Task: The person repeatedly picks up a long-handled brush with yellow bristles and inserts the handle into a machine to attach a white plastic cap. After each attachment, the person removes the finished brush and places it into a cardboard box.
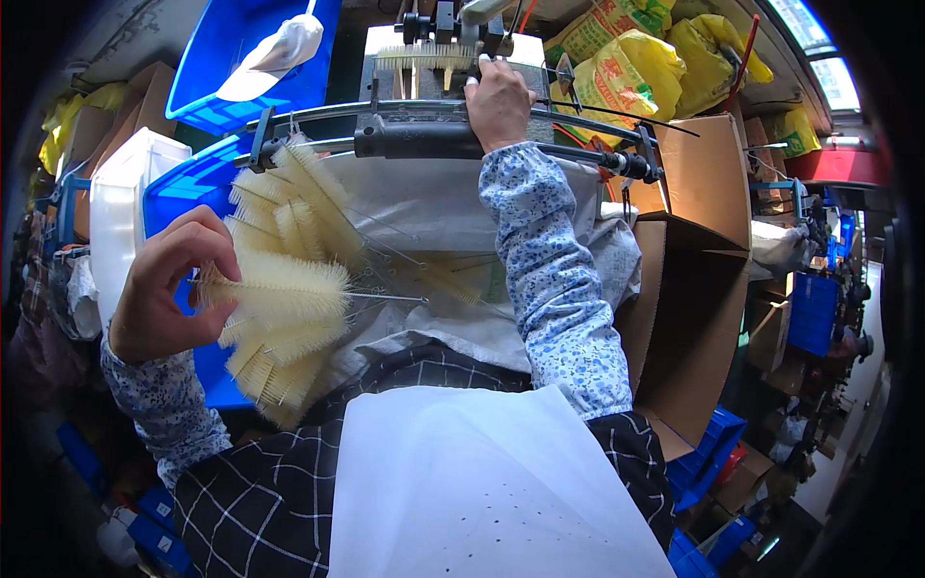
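Fingers (224, 258) of our left hand (166, 284) pinch brush (297, 287) by bristles, likely freeing wire (390, 297); right hand (501, 108) half-curled, plate (532, 56) near-right corner, hold unclear.

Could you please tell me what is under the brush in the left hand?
Under the brush the left hand holds lie more cream brushes; whatever is beneath those is mostly covered.
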Demonstrator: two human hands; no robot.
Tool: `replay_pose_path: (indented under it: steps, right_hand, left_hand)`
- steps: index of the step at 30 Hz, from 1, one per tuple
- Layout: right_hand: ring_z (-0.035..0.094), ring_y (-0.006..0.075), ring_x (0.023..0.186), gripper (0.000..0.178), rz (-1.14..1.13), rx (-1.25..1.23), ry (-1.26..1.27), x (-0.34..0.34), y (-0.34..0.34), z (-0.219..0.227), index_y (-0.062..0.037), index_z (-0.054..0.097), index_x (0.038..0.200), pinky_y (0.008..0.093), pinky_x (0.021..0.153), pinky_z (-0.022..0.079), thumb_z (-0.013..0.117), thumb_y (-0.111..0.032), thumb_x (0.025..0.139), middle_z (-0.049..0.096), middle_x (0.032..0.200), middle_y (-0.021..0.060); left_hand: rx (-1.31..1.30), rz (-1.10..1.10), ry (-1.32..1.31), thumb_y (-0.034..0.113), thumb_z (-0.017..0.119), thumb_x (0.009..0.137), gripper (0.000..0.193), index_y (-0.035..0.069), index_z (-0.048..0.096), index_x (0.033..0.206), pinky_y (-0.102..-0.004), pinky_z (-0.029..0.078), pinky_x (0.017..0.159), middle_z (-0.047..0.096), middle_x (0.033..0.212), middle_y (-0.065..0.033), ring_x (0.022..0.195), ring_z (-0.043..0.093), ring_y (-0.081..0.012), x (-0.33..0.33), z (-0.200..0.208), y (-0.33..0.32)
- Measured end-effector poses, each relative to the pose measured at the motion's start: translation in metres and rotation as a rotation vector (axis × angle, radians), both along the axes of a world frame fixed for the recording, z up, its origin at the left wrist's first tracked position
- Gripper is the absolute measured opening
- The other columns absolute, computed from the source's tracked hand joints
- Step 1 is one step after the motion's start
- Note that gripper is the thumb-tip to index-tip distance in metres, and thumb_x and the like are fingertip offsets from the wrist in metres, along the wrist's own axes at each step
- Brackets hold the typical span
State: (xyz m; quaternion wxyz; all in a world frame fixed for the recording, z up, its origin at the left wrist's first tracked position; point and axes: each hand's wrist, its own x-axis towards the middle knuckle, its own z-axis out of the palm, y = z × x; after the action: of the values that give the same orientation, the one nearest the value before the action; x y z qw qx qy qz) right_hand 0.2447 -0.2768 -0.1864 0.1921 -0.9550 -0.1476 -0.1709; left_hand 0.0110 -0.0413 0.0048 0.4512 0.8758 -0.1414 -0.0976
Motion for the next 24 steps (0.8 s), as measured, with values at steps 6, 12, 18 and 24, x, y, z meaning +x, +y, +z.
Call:
replay_pose_path:
  steps: [6, 12, 18, 24]
  right_hand:
    - [0.056, 0.028, 0.092, 0.032, 0.04, 0.019, 0.021, 0.003, -0.008, -0.002, -0.0046, 0.059, 0.104, 0.0415, 0.076, 0.043, 0.06, -0.019, 0.075, 0.059, 0.1, 0.0115]
    - [0.057, 0.0284, 0.09, 0.029, 0.065, 0.058, -0.041, 0.019, -0.053, -0.009, -0.0026, 0.06, 0.099, 0.0383, 0.078, 0.044, 0.06, -0.016, 0.074, 0.06, 0.097, 0.0122]
    - [0.058, 0.0279, 0.084, 0.028, 0.1, 0.091, -0.081, 0.043, -0.11, -0.021, -0.0058, 0.061, 0.098, 0.0366, 0.074, 0.045, 0.061, -0.018, 0.074, 0.06, 0.094, 0.0105]
    - [0.055, 0.0296, 0.091, 0.028, 0.017, -0.094, -0.034, 0.08, -0.171, -0.011, -0.0117, 0.061, 0.101, 0.0362, 0.083, 0.042, 0.057, -0.025, 0.078, 0.06, 0.1, 0.011]
  left_hand:
    - [-0.004, -0.053, -0.028, -0.007, 0.06, 0.053, 0.031, 0.003, 0.051, 0.081, -0.0214, 0.043, 0.061, 0.044, 0.079, -0.0061, 0.069, 0.049, -0.014, 0.003, -0.006, -0.002]
    - [-0.009, -0.027, -0.011, -0.008, 0.06, 0.053, 0.033, 0.004, 0.051, 0.083, -0.0217, 0.043, 0.064, 0.044, 0.081, -0.0058, 0.072, 0.049, -0.0136, -0.002, -0.011, 0.003]
    - [-0.017, 0.006, 0.015, -0.009, 0.059, 0.054, 0.033, 0.004, 0.051, 0.083, -0.0215, 0.042, 0.069, 0.043, 0.082, -0.0055, 0.076, 0.048, -0.0128, -0.006, -0.013, 0.008]
    - [-0.055, -0.002, -0.058, -0.006, 0.053, 0.065, 0.032, 0.005, 0.05, 0.095, -0.0231, 0.042, 0.073, 0.044, 0.088, -0.0045, 0.08, 0.048, -0.0118, 0.009, -0.025, 0.019]
